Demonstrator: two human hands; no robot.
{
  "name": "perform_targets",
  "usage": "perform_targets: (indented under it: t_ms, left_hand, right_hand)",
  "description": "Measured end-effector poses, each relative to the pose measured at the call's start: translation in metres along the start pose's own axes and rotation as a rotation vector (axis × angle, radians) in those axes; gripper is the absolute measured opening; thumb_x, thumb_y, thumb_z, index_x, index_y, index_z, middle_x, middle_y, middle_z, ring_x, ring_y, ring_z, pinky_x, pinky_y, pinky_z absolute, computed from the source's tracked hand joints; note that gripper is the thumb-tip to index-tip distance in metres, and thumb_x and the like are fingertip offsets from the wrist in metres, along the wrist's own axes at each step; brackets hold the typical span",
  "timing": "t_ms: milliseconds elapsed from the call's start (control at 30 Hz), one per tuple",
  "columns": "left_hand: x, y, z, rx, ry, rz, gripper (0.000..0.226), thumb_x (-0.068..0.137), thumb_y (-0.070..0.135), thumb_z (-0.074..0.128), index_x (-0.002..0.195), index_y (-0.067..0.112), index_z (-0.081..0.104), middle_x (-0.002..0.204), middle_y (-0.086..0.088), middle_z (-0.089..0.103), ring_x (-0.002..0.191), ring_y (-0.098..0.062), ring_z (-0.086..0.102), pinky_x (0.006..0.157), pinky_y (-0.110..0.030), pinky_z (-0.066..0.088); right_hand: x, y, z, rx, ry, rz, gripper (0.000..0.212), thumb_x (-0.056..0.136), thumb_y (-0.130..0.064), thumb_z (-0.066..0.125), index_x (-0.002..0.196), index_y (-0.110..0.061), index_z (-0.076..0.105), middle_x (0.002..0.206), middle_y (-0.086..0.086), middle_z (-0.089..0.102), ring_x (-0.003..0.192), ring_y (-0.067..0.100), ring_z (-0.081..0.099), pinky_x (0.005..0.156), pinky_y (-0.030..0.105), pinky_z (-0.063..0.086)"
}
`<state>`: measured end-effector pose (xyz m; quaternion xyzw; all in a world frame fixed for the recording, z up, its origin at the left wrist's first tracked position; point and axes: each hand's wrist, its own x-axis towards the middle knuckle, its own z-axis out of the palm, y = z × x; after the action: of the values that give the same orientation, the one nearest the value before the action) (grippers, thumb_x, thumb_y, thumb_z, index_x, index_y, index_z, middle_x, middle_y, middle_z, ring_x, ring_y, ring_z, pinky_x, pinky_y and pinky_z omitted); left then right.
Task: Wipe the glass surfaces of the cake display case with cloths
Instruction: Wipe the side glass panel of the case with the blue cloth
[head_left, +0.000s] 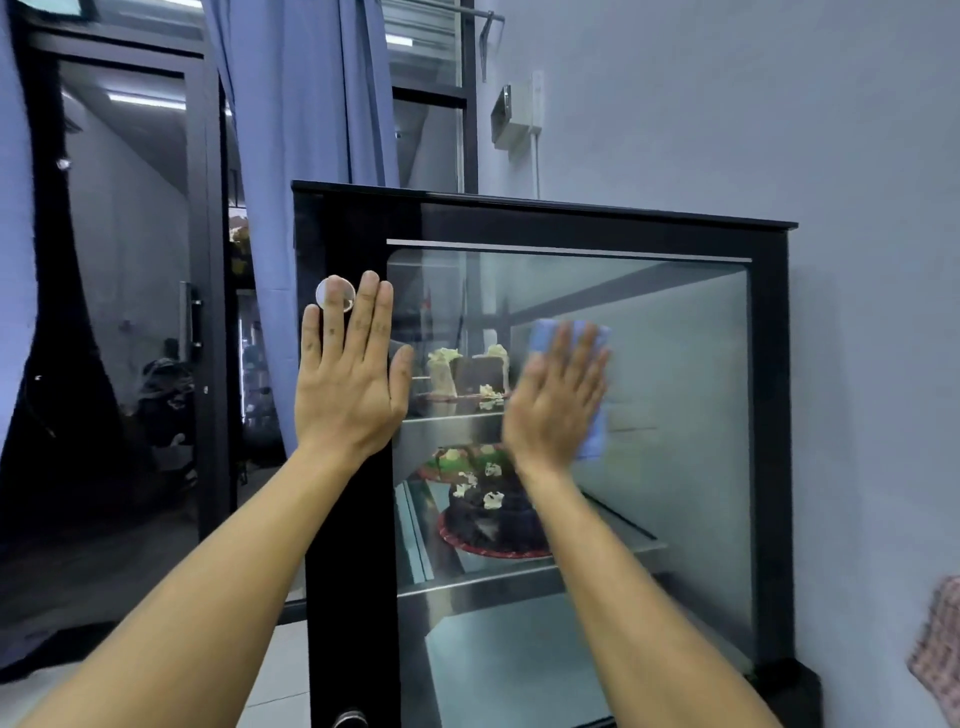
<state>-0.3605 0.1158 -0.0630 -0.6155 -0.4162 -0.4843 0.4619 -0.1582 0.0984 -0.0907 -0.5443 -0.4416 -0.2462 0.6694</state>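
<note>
**Glass of Cake Display Case Wiped by Hand**

A black-framed cake display case (519, 218) with a large clear glass pane (675, 389) is seen standing against a pale grey wall (779, 104). A light blue cloth (595, 436) is pressed flat against the upper middle of the pane beneath the right hand (553, 405), whose fingers are held straight and spread over the fabric; hand and cloth are blurred. The left hand (348, 384) is laid open on the black left upright of the frame, fingers straight and together, thumb reaching the edge of the glass. The two hands are set apart, at about the same height. A small round clear disc (335, 294) is fixed to the frame, touched by the left fingertips.

Behind the glass, slices of cake with pale cream tops (467, 371) are shown on an upper metal shelf, and a dark chocolate cake dotted with white decorations on a red board (491, 514) is displayed on the shelf below.

To the left of the case, a blue-grey curtain (291, 130) is hung beside a dark-framed glass door (124, 312). A white box (517, 111) is mounted on the wall above the case. A patterned pinkish fabric (937, 654) is glimpsed, blurred, at the right edge.
</note>
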Motion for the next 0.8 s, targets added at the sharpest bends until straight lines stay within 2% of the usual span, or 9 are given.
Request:
perform_targets:
  t_ms: [67, 167, 233, 367, 500, 567, 667, 733, 800]
  left_hand:
    - [-0.002, -0.003, 0.000, -0.010, 0.003, 0.011, 0.068, 0.109, 0.041, 0.026, 0.167, 0.011, 0.009, 0.175, -0.007, 0.003, 0.161, -0.031, -0.002, 0.131, -0.050, 0.000]
    - [-0.003, -0.008, -0.001, -0.036, -0.002, 0.050, 0.067, 0.108, 0.040, 0.028, 0.167, 0.011, 0.011, 0.175, -0.007, 0.004, 0.161, -0.031, -0.002, 0.131, -0.050, 0.001]
    - [-0.003, -0.008, 0.000, -0.033, 0.008, 0.052, 0.068, 0.108, 0.040, 0.029, 0.166, 0.011, 0.011, 0.175, -0.007, 0.004, 0.161, -0.031, -0.001, 0.131, -0.051, 0.000]
    - [-0.004, -0.004, 0.000, -0.025, 0.025, 0.035, 0.068, 0.107, 0.040, 0.027, 0.166, 0.011, 0.010, 0.175, -0.008, 0.002, 0.161, -0.031, -0.003, 0.131, -0.050, -0.002]
    - [-0.005, -0.001, 0.001, -0.017, 0.030, 0.022, 0.068, 0.107, 0.040, 0.025, 0.166, 0.009, 0.010, 0.175, -0.009, 0.002, 0.161, -0.032, -0.006, 0.130, -0.051, -0.002]
    - [-0.005, 0.000, 0.000, -0.010, 0.025, 0.019, 0.068, 0.107, 0.041, 0.025, 0.166, 0.010, 0.009, 0.175, -0.008, 0.002, 0.161, -0.032, -0.007, 0.130, -0.052, -0.001]
    - [-0.004, -0.004, 0.000, -0.017, 0.011, 0.027, 0.068, 0.107, 0.041, 0.024, 0.166, 0.010, 0.008, 0.175, -0.008, 0.001, 0.161, -0.032, -0.007, 0.130, -0.054, 0.001]
    - [-0.004, -0.004, 0.001, -0.026, 0.017, 0.034, 0.069, 0.107, 0.041, 0.025, 0.166, 0.010, 0.009, 0.175, -0.007, 0.001, 0.161, -0.030, -0.007, 0.130, -0.052, -0.001]
    - [-0.004, -0.004, 0.002, -0.031, 0.029, 0.030, 0.069, 0.107, 0.040, 0.027, 0.166, 0.011, 0.010, 0.175, -0.007, 0.002, 0.161, -0.029, -0.007, 0.130, -0.051, -0.002]
  right_hand:
    - [-0.028, -0.021, 0.010, -0.062, -0.159, -0.503, 0.057, 0.110, -0.036, 0.025, 0.165, -0.025, 0.015, 0.173, 0.003, -0.001, 0.161, 0.026, -0.001, 0.130, 0.048, 0.002]
    - [0.020, 0.027, -0.002, -0.021, -0.178, -0.679, 0.056, 0.108, -0.037, 0.032, 0.163, -0.031, 0.021, 0.173, -0.001, 0.010, 0.160, 0.022, 0.007, 0.129, 0.048, 0.011]
    - [0.068, 0.082, -0.021, -0.071, -0.101, -0.503, 0.056, 0.108, -0.038, 0.030, 0.163, -0.029, 0.024, 0.172, 0.000, 0.012, 0.160, 0.025, 0.010, 0.128, 0.049, 0.015]
    - [0.130, 0.194, -0.068, -0.068, -0.053, 0.234, 0.057, 0.112, -0.039, 0.016, 0.166, -0.024, 0.005, 0.174, 0.005, -0.002, 0.160, 0.025, -0.003, 0.127, 0.039, -0.002]
    - [0.122, 0.169, -0.063, 0.009, 0.052, 0.614, 0.058, 0.111, -0.038, 0.012, 0.166, -0.024, 0.003, 0.174, 0.006, -0.002, 0.160, 0.029, -0.004, 0.128, 0.045, -0.002]
    - [0.101, 0.098, -0.039, 0.022, 0.096, 0.436, 0.062, 0.106, -0.042, 0.012, 0.165, -0.022, 0.012, 0.173, 0.007, 0.004, 0.160, 0.029, 0.000, 0.128, 0.043, 0.000]
    - [0.039, -0.009, -0.001, -0.037, -0.055, -0.277, 0.060, 0.108, -0.041, 0.019, 0.165, -0.024, 0.015, 0.172, 0.004, -0.003, 0.160, 0.027, -0.003, 0.130, 0.046, -0.001]
    - [0.025, -0.026, 0.008, -0.033, -0.164, -0.659, 0.056, 0.109, -0.036, 0.028, 0.163, -0.024, 0.023, 0.173, 0.006, 0.008, 0.160, 0.028, 0.005, 0.130, 0.050, 0.005]
    - [0.051, 0.006, 0.001, -0.034, -0.159, -0.806, 0.053, 0.109, -0.034, 0.031, 0.161, -0.025, 0.028, 0.171, 0.006, 0.020, 0.159, 0.029, 0.014, 0.130, 0.050, 0.010]
